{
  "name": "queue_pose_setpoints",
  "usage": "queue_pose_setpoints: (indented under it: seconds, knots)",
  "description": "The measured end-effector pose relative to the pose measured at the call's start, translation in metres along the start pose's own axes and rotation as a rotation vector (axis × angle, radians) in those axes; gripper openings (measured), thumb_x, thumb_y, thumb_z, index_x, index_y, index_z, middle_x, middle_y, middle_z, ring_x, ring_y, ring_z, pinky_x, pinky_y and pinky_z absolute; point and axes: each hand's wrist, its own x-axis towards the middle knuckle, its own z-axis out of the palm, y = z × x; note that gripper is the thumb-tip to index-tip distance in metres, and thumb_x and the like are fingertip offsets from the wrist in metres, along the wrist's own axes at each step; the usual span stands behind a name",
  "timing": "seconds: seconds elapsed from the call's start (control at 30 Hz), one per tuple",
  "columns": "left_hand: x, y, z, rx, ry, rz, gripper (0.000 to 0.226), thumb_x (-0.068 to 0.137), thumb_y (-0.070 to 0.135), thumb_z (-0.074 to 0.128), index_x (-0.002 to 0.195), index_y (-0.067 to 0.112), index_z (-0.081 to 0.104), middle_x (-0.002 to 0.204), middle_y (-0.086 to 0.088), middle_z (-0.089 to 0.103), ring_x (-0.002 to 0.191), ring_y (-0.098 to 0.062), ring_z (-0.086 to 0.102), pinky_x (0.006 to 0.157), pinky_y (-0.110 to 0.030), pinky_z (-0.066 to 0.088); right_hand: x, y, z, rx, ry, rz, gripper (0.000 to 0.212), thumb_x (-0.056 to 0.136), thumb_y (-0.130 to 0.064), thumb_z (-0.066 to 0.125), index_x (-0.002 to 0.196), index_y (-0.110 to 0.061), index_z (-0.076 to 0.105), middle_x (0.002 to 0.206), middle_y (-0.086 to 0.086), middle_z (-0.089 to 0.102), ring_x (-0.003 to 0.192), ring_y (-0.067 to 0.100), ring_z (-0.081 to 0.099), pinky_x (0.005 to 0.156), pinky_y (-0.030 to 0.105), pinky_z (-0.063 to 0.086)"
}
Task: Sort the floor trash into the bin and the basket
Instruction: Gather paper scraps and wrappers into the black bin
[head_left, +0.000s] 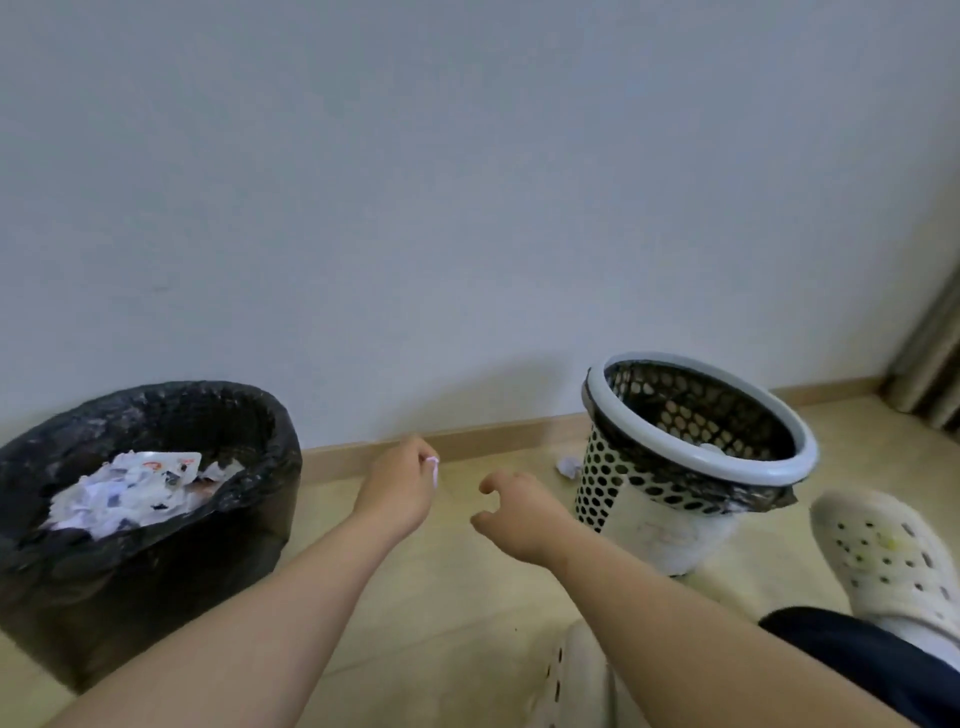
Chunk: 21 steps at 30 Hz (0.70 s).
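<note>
Standing at far left, the black-bagged bin holds torn white paper (some printed). Next, the left hand pinches a small pink-white scrap between closed fingers; the right hand hangs half-curled, holding nothing. A crumpled paper ball lies on the floor just beside the perforated white basket

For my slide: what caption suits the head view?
Left hand pinching a pink scrap between black-lined bin and perforated basket.
</note>
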Motion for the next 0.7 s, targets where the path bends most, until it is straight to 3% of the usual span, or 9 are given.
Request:
queue_pose_setpoints:
  seconds: [0.1, 0.2, 0.3, 0.4, 0.53, 0.7]
  knots:
    - [0.002, 0.047, 0.0, -0.068, 0.063, -0.008, 0.013, 0.099, 0.014, 0.037, 0.091, 0.016, 0.047, 0.088, -0.004, 0.054, 0.094, -0.026, 0.056, 0.069, -0.026, 0.033, -0.014, 0.008, -0.043, 0.052, 0.055, 0.035, 0.047, 0.093, -0.025, 0.049, 0.137, -0.009, 0.041, 0.139, 0.014, 0.044, 0.121, 0.029, 0.049, 0.096, 0.031, 0.041]
    - [0.0, 0.079, 0.008, -0.134, 0.084, -0.011, 0.013, 0.099, 0.011, 0.036, 0.091, 0.014, 0.046, 0.073, 0.003, 0.05, 0.069, -0.015, 0.049, 0.056, -0.024, 0.032, -0.029, 0.019, -0.066, 0.165, 0.137, 0.063, 0.041, 0.093, -0.022, 0.048, 0.131, -0.006, 0.046, 0.133, 0.013, 0.051, 0.119, 0.027, 0.05, 0.098, 0.034, 0.043]
    - [-0.002, 0.105, 0.03, -0.146, 0.027, 0.001, 0.014, 0.098, 0.012, 0.038, 0.09, 0.015, 0.048, 0.07, 0.005, 0.054, 0.072, -0.017, 0.047, 0.052, -0.018, 0.03, -0.048, 0.045, -0.073, 0.338, 0.2, 0.122, 0.043, 0.094, -0.019, 0.047, 0.136, -0.012, 0.042, 0.136, 0.009, 0.047, 0.119, 0.024, 0.05, 0.096, 0.033, 0.043]
    - [-0.003, 0.122, 0.06, -0.183, -0.033, 0.003, 0.02, 0.096, 0.013, 0.04, 0.079, 0.019, 0.048, 0.07, 0.005, 0.058, 0.069, -0.017, 0.049, 0.052, -0.021, 0.031, -0.054, 0.083, -0.076, 0.409, 0.347, 0.173, 0.042, 0.094, -0.018, 0.046, 0.136, -0.017, 0.042, 0.136, 0.005, 0.046, 0.118, 0.02, 0.049, 0.096, 0.031, 0.043]
    - [-0.001, 0.133, 0.089, -0.274, -0.063, -0.057, 0.017, 0.096, 0.015, 0.04, 0.087, 0.017, 0.054, 0.069, 0.008, 0.055, 0.057, -0.008, 0.049, 0.055, -0.022, 0.036, -0.051, 0.121, -0.084, 0.077, 0.594, 0.222, 0.041, 0.096, -0.02, 0.039, 0.136, -0.026, 0.04, 0.137, -0.006, 0.042, 0.128, 0.017, 0.036, 0.108, 0.036, 0.03]
    - [0.022, 0.154, 0.132, -0.253, -0.047, -0.058, 0.017, 0.098, 0.015, 0.038, 0.091, 0.015, 0.053, 0.075, 0.005, 0.053, 0.06, -0.005, 0.047, 0.051, -0.02, 0.031, -0.026, 0.168, -0.092, -0.145, 0.473, 0.21, 0.035, 0.1, -0.028, 0.029, 0.135, -0.032, 0.036, 0.134, -0.009, 0.044, 0.132, 0.016, 0.031, 0.114, 0.044, 0.015]
